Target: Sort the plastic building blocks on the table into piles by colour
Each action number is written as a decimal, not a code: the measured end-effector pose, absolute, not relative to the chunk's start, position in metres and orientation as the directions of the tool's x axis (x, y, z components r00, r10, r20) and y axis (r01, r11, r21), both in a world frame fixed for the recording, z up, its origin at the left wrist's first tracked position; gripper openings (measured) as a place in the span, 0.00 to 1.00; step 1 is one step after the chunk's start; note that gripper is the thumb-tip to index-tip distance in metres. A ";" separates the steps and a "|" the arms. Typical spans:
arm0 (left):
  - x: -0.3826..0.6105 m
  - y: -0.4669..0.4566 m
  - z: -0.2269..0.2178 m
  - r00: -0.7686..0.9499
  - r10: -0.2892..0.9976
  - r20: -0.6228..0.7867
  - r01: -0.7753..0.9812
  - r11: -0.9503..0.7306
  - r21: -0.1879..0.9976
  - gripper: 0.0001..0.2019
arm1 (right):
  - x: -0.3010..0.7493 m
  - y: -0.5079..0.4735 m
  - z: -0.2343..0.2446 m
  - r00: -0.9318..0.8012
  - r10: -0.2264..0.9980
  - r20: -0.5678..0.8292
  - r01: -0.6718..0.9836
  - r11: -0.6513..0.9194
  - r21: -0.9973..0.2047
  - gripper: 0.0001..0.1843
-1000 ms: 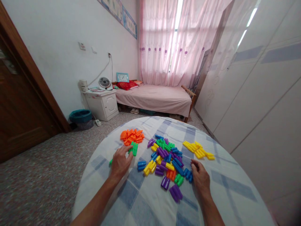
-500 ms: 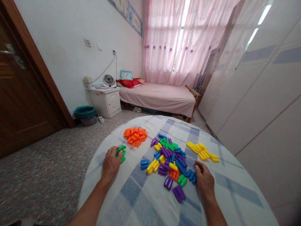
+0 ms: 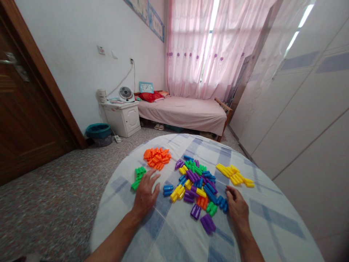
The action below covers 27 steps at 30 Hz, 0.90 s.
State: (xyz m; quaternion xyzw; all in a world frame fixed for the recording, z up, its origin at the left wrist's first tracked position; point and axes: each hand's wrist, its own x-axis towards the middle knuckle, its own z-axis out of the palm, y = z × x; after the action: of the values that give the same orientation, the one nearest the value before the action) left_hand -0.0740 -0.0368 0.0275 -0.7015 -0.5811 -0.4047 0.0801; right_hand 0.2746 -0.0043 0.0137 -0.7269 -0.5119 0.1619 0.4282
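My left hand point(image 3: 147, 193) hovers over the cloth with fingers spread and nothing in it. Just left of it lies a small group of green tube-shaped plastic building pieces point(image 3: 138, 176), partly hidden by the hand. Beyond is a pile of orange pieces point(image 3: 157, 158). A mixed heap of purple, blue, yellow, green and orange pieces point(image 3: 195, 178) spreads between my hands. My right hand point(image 3: 237, 207) rests on the table at the heap's right side, fingers curled in, beside a blue piece point(image 3: 222, 204). I see nothing held in it.
The round table point(image 3: 174, 240) wears a checked cloth. Yellow pieces point(image 3: 235, 175) lie grouped at the right. A single blue piece point(image 3: 168, 190) is near my left hand. Past the table are a bed point(image 3: 185, 111), a white cabinet point(image 3: 124, 118) and a bin point(image 3: 98, 134).
My left hand has let go of the green pieces, leaving them on the cloth, and moved right toward the mixed heap with its fingers spreading. My right hand has stayed put.
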 end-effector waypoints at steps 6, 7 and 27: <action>-0.050 -0.036 0.015 0.169 0.885 0.433 0.819 -0.370 0.438 0.16 | 0.273 -0.004 0.016 0.423 0.885 0.194 0.605 -0.117 -0.787 0.27; -0.049 -0.036 0.015 0.179 0.894 0.411 0.815 -0.369 0.447 0.16 | 0.273 -0.005 0.017 0.421 0.886 0.194 0.606 -0.116 -0.787 0.28; 0.063 0.073 0.058 0.265 0.883 0.387 0.773 -0.434 0.462 0.22 | 0.279 -0.001 0.008 0.406 0.895 0.186 0.588 -0.100 -0.803 0.27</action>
State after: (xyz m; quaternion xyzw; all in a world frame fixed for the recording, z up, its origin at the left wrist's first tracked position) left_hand 0.0632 0.0729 0.0576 -0.7901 -0.5242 -0.3046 -0.0904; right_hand 0.2794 -0.0005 0.0076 -0.7197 -0.5149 0.1784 0.4302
